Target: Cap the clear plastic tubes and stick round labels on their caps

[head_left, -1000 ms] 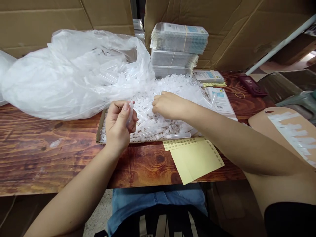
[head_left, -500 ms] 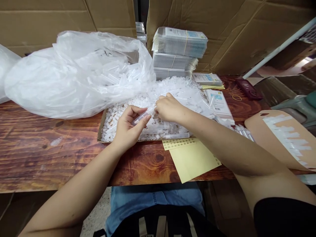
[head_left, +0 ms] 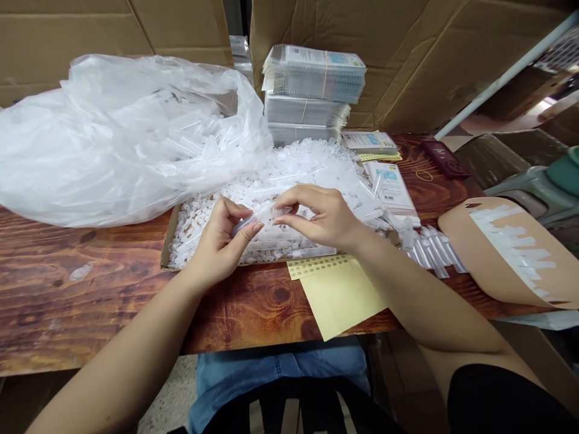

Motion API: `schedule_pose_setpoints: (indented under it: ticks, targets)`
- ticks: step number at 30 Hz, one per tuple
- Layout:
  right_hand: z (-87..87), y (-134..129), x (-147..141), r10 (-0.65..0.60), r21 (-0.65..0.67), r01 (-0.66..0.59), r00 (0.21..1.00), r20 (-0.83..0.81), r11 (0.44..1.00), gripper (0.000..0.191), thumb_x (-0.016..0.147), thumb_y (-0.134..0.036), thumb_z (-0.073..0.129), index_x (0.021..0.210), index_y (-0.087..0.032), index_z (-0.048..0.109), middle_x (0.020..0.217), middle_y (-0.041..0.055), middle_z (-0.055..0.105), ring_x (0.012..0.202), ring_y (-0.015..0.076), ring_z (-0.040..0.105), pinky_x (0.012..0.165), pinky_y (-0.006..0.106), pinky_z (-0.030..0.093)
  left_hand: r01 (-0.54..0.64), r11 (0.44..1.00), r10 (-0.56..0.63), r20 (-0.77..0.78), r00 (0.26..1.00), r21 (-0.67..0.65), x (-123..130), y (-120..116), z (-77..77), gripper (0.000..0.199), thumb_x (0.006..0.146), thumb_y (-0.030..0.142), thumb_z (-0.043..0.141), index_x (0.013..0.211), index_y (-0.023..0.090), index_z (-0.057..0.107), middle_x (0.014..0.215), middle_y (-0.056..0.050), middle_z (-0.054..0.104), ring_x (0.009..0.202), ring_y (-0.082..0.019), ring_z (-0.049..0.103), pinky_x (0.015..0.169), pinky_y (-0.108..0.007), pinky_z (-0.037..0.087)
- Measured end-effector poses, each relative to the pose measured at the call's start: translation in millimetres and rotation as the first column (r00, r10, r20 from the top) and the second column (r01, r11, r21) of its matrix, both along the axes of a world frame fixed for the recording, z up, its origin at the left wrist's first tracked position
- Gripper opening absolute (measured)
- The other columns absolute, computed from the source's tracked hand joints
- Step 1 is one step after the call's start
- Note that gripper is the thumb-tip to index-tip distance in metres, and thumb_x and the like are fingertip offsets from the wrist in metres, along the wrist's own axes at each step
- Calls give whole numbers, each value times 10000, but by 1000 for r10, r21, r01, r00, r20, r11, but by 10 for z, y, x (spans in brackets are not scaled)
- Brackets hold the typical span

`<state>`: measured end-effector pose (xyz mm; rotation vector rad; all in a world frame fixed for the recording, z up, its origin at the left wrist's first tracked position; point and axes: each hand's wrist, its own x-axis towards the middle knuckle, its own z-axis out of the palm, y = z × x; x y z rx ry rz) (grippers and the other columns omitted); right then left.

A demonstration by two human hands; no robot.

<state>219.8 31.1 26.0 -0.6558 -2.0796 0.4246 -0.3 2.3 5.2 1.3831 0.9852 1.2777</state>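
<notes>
Blue denim (head_left: 253,374) shows nearest me, below the bench (head_left: 262,319) edge, w/ a black garment (head_left: 316,413) w/ tan strips over it. Bench has a dark red-brown wood grain. Pale yellow sheets (head_left: 339,301) lie at its front, one w/ rows of dark dots; R forearm crosses over their R side.

Just beyond, both hands meet over the front of a shallow cardboard tray (head_left: 169,241). L hand (head_left: 224,241) grasps a clear tube (head_left: 259,216) btwn thumb & fingers, held tilted above the tray, R end a bit higher. R hand (head_left: 330,217) has thumb & index bent round the tube's R end; can't tell if they grip it.

Tray's heaped w/ small whitish pcs (head_left: 194,220) & more tubes, some lying along the near edge. Off to R, past the forearm, a row of tubes (head_left: 436,250) sits side by side on the bench, next to a tan board (head_left: 461,241) w/ white strips on it.

Behind: big translucent plastic bag (head_left: 113,132) at L, mouth open, tubes inside. Rubber-banded packs (head_left: 312,84) stand stacked behind the tray; printed cards (head_left: 393,187) & a maroon device (head_left: 446,160) lie R of them. Brown cardboard (head_left: 389,66) walls off the back.
</notes>
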Motion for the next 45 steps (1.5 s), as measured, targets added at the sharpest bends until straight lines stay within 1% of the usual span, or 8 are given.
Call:
schedule_pose_setpoints:
  ticks: [6, 13, 21, 25, 29, 33, 37, 45]
  targets:
    - [-41, -133, -9, -73, -61, 61, 974, -216, 996, 106, 832, -242, 780, 909, -195, 725, 872, 34, 765, 785, 146, 710, 745, 301, 590, 100, 990, -81, -179, 981, 101, -8, -45, 63, 267, 842, 352, 759, 916, 230, 533, 866, -28, 555, 689, -145, 486, 576, -262, 370]
    - [-67, -220, 35, 2, -98, -25, 973, -231, 995, 74, 860, -212, 744, 933, -223, 752, 926, 39, 784, 887, 155, 738, 786, 305, 632, 240, 946, -145, -380, 914, 217, -2, -100, 54, 208, 875, 262, 694, 930, 232, 495, 928, -48, 603, 797, -182, 564, 707, -319, 434]
    - [-63, -277, 17, 15, -171, -48, 982, -186, 984, 65, 872, -266, 741, 913, -215, 740, 865, 7, 772, 785, 119, 710, 712, 251, 575, 287, 933, -202, -346, 916, 217, 16, -134, 87, 190, 889, 224, 671, 934, 238, 487, 896, -42, 607, 787, -181, 576, 713, -324, 448]
    - [-12, -314, 19, -54, -290, 38, 997, -47, 956, 373, 991, -390, 561, 690, -189, 650, 590, -36, 610, 543, 76, 547, 544, 225, 442, 293, 939, -227, -314, 922, 180, 37, -156, 100, 226, 853, 246, 721, 901, 233, 501, 897, -43, 604, 782, -178, 565, 720, -323, 446]
    - [49, -341, 28, 8, -206, -22, 997, -72, 978, 220, 936, -412, 630, 953, -193, 639, 849, 15, 674, 717, 115, 589, 657, 258, 488, 265, 961, -245, -211, 946, 75, 64, -178, 126, 232, 873, 326, 716, 885, 228, 506, 865, -39, 580, 766, -174, 542, 705, -315, 438]
    - [55, -386, 7, -23, -289, 15, 999, -23, 957, 254, 994, -362, 541, 805, -198, 586, 601, -52, 549, 520, 77, 485, 519, 220, 405, 262, 965, -261, -128, 957, -4, 85, -209, 167, 247, 861, 341, 738, 868, 228, 518, 826, -26, 564, 739, -162, 527, 659, -285, 429]
    - [23, -426, -21, 7, -196, -11, 1000, -21, 981, 161, 981, -342, 552, 945, -192, 598, 755, -19, 628, 609, 83, 528, 580, 221, 430, 284, 957, -287, -80, 955, -52, 74, -214, 208, 264, 838, 347, 767, 849, 224, 533, 814, -26, 593, 697, -150, 523, 623, -266, 425]
    - [20, -439, -6, 24, -149, -15, 998, 55, 989, 141, 998, -264, 482, 882, -198, 527, 765, -7, 584, 662, 101, 518, 618, 231, 417, 363, 930, -367, -134, 920, -57, 78, -214, 194, 210, 871, 300, 734, 854, 224, 538, 802, -22, 594, 696, -138, 536, 630, -253, 446]
